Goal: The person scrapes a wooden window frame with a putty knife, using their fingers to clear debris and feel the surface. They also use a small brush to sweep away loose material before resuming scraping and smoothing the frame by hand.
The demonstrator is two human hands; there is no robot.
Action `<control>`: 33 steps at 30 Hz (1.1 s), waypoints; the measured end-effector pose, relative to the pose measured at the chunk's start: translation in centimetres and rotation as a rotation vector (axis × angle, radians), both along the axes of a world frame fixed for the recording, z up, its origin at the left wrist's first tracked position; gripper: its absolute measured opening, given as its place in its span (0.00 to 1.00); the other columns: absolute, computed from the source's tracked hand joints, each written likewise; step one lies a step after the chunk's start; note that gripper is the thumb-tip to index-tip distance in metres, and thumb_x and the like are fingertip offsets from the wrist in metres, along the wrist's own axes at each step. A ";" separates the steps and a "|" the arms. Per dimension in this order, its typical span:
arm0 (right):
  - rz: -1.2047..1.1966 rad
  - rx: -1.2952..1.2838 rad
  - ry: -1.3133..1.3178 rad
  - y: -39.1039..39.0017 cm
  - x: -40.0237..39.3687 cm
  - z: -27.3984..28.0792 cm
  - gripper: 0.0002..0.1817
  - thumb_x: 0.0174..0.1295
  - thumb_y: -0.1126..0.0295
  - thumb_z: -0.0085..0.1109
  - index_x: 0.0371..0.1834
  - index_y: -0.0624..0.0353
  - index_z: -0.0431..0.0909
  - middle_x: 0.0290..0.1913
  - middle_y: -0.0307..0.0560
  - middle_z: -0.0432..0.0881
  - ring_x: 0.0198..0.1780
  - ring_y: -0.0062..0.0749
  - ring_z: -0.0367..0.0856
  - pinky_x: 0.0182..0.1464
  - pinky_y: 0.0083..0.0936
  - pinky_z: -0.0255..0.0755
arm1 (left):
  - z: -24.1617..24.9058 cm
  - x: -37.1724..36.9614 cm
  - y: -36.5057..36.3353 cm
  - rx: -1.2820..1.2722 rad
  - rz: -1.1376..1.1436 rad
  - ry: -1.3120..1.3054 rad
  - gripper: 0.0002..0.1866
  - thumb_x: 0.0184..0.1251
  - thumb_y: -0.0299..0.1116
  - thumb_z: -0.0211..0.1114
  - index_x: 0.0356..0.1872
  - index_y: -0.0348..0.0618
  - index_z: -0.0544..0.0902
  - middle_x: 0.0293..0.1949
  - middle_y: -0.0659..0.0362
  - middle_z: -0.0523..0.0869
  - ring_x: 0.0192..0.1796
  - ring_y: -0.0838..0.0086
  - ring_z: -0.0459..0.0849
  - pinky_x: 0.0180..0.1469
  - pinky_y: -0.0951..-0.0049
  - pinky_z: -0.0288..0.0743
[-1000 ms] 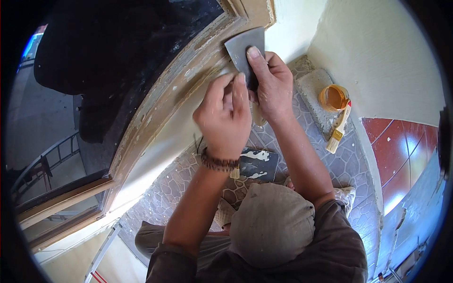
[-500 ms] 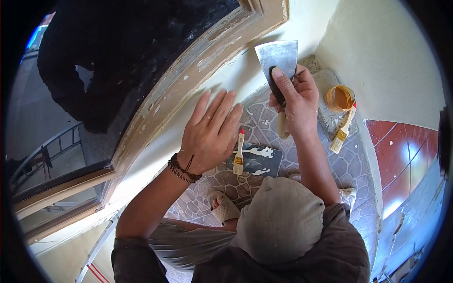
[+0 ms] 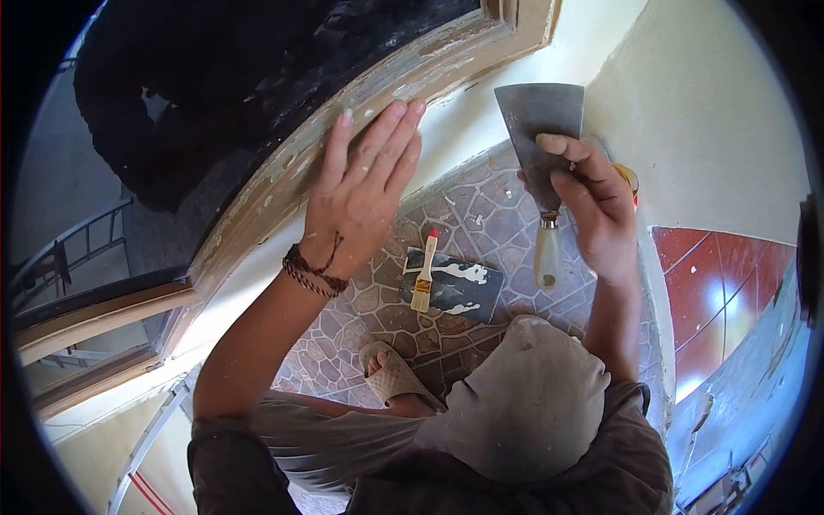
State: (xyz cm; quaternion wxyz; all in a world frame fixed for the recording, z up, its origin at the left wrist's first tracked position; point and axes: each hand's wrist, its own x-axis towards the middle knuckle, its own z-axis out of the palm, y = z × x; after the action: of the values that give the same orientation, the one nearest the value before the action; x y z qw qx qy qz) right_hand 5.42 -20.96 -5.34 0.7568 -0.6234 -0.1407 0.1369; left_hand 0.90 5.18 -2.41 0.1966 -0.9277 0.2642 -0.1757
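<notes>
My left hand (image 3: 360,193) lies open, its fingers stretched along the worn, flaking wooden frame (image 3: 287,176). My right hand (image 3: 605,210) is closed on a putty knife, gripping its wide metal blade (image 3: 539,112) between thumb and fingers. The blade's edge points up, and the pale handle (image 3: 547,257) hangs below, free of the hand. On the floor below lies a dark flat plate (image 3: 468,296) smeared with white paste. A paintbrush (image 3: 427,270) with a red-tipped handle rests across its left part.
Behind my right hand, a jar (image 3: 627,178) is mostly hidden. Dark glass or sheeting (image 3: 206,94) fills the wooden frame. A cream wall (image 3: 704,146) rises at right, beside red tiles (image 3: 730,292). Stone-patterned flooring (image 3: 506,189) lies underneath; a metal ladder (image 3: 150,438) stands at lower left.
My left hand has moved up onto the wooden frame. My right hand has moved right and shifted its hold on the putty knife; the handle now shows below, and the jar is mostly covered.
</notes>
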 end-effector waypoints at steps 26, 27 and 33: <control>-0.041 -0.473 -0.621 2.6 7.5 6.8 0.14 0.74 0.63 0.52 0.47 0.65 0.78 0.20 0.35 0.72 0.19 0.12 0.64 0.20 0.13 0.60 | -0.7 2.2 -14.4 -2.211 -0.081 0.554 0.47 0.66 0.23 0.61 0.77 0.36 0.36 0.78 0.50 0.45 0.78 0.58 0.50 0.74 0.57 0.54; -0.055 -0.485 -0.650 2.7 7.5 7.0 0.13 0.73 0.63 0.53 0.46 0.64 0.78 0.20 0.35 0.72 0.19 0.12 0.65 0.20 0.13 0.60 | -0.3 2.6 -14.7 -2.353 -0.156 0.541 0.48 0.65 0.22 0.60 0.77 0.38 0.35 0.78 0.52 0.44 0.79 0.59 0.47 0.75 0.58 0.52; -0.011 -0.428 -0.506 2.6 7.4 7.2 0.12 0.72 0.63 0.55 0.45 0.62 0.79 0.20 0.34 0.73 0.19 0.11 0.65 0.19 0.13 0.60 | 0.3 3.6 -15.7 -2.569 -0.411 0.545 0.50 0.65 0.20 0.53 0.74 0.41 0.23 0.77 0.39 0.41 0.80 0.53 0.41 0.77 0.59 0.44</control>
State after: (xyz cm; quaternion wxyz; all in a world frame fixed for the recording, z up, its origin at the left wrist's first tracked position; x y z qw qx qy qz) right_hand 12.77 -18.37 1.87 0.5505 -0.7832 -0.2891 -0.0002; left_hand 4.54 -10.48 -2.13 -0.9024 -0.4020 0.0768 -0.1348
